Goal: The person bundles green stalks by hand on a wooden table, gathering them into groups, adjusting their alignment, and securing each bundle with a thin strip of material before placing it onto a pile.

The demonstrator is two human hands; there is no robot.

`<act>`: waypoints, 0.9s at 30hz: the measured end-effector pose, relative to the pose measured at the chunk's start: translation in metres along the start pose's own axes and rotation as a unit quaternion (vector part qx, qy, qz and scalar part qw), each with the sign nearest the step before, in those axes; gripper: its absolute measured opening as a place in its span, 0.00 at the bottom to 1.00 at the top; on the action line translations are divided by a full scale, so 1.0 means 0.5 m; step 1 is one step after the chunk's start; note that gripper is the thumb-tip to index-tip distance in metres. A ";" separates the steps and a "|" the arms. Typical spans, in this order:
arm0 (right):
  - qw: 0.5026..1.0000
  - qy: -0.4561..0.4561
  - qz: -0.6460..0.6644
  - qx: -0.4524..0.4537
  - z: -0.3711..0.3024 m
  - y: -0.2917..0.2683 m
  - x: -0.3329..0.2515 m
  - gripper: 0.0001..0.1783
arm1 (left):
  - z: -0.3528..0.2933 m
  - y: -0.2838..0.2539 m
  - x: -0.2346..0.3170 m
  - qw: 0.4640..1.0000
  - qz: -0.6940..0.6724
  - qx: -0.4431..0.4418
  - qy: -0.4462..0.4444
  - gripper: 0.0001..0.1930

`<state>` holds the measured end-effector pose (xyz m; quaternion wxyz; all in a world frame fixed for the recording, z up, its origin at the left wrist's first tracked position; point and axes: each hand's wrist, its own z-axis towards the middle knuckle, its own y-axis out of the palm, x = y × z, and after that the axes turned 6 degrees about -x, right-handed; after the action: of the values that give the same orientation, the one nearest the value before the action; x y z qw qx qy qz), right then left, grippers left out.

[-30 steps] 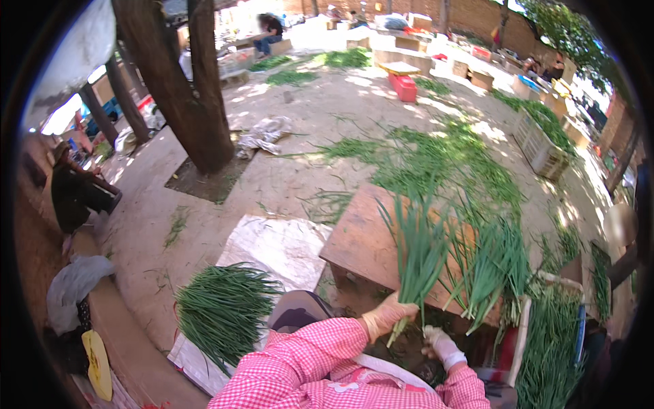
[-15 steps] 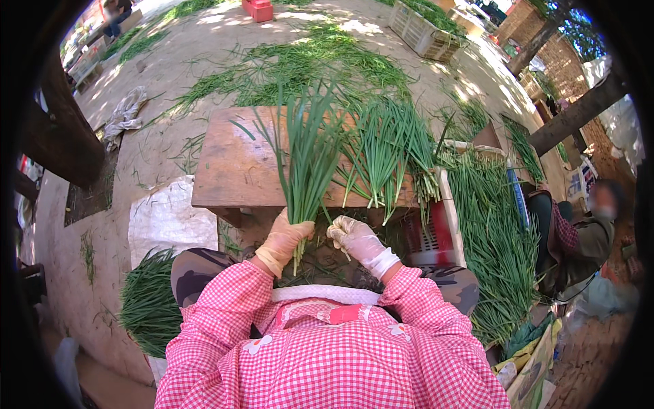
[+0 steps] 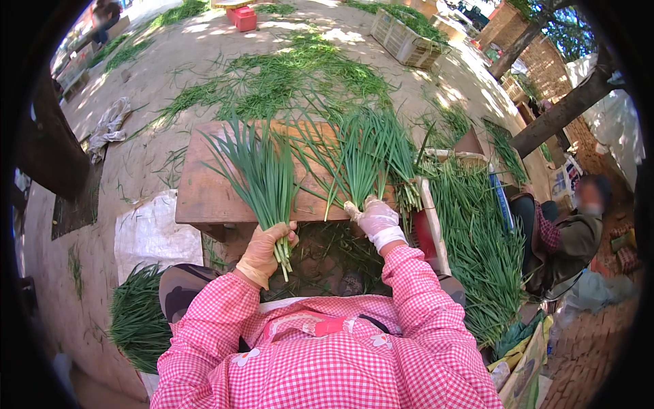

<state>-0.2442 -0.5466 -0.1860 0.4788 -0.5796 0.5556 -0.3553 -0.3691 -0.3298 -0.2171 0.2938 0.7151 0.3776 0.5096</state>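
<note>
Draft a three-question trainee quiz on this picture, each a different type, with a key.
1. Multiple choice: what does the left hand hold? A) a knife; B) a bunch of green stalks; C) a plastic bag.
2. True or false: the right hand is by the near edge of the wooden table.
3. Fill in: in the picture, the white sheet lies on the ____ (left/right) side of the wooden table.

Key: 1 B; 2 true; 3 left.
</note>
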 end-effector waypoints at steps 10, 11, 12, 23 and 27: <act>0.981 -0.132 0.005 0.142 -0.019 0.047 -0.048 0.16 | 0.016 -0.028 -0.036 0.998 0.038 0.016 -0.037 0.05; 0.977 -0.154 -0.009 0.149 -0.043 0.052 -0.071 0.16 | 0.016 -0.030 -0.042 0.998 0.048 0.019 -0.031 0.06; 0.971 -0.177 -0.024 0.157 -0.064 0.056 -0.094 0.15 | 0.017 -0.036 -0.046 0.998 0.057 0.021 -0.023 0.06; 0.940 -0.321 -0.100 0.064 -0.176 0.110 -0.179 0.13 | 0.014 -0.057 -0.058 0.996 -0.010 0.065 -0.063 0.08; 0.915 -0.285 0.181 -0.219 -0.155 -0.002 -0.144 0.23 | 0.018 -0.065 -0.056 0.997 -0.021 0.043 -0.064 0.05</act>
<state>-0.3264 -0.4880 -0.1537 0.5341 -0.6361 0.5548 0.0487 -0.3737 -0.3362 -0.2602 0.2969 0.7500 0.3943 0.4403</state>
